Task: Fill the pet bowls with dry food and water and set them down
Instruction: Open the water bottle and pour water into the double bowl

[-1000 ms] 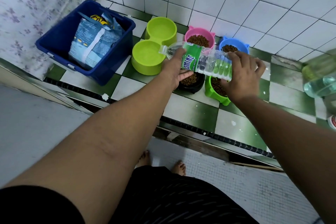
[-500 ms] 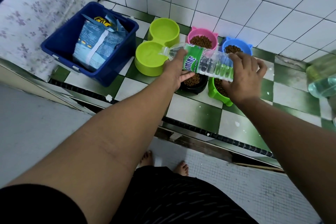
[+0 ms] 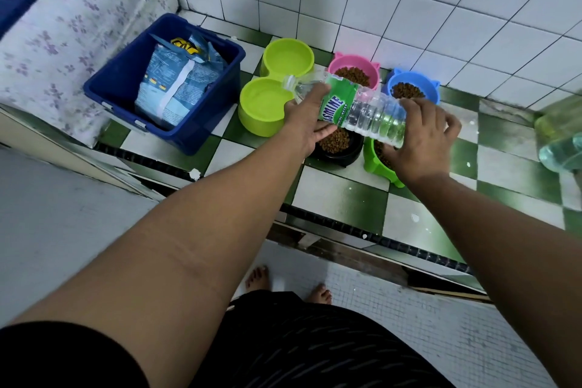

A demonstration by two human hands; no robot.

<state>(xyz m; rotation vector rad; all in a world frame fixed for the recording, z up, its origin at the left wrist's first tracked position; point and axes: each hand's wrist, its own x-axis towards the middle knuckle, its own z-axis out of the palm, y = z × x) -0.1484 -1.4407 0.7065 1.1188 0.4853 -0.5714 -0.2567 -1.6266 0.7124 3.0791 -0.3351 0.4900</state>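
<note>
A clear water bottle (image 3: 362, 110), partly full, lies almost level, its open mouth tipped over the near well of a lime double bowl (image 3: 252, 123); both wells seem to hold water. The left hand (image 3: 310, 123) grips it at the green label and the right hand (image 3: 422, 135) curls round its base. A pink bowl (image 3: 341, 60), blue bowl (image 3: 428, 88), black bowl (image 3: 343, 158) and green bowl (image 3: 374, 164) hold brown kibble. A blue bin (image 3: 201, 135) holds a food bag (image 3: 176, 82). All stand on a green-and-white checked floor (image 3: 340, 198) below a white tiled wall (image 3: 409, 9).
</note>
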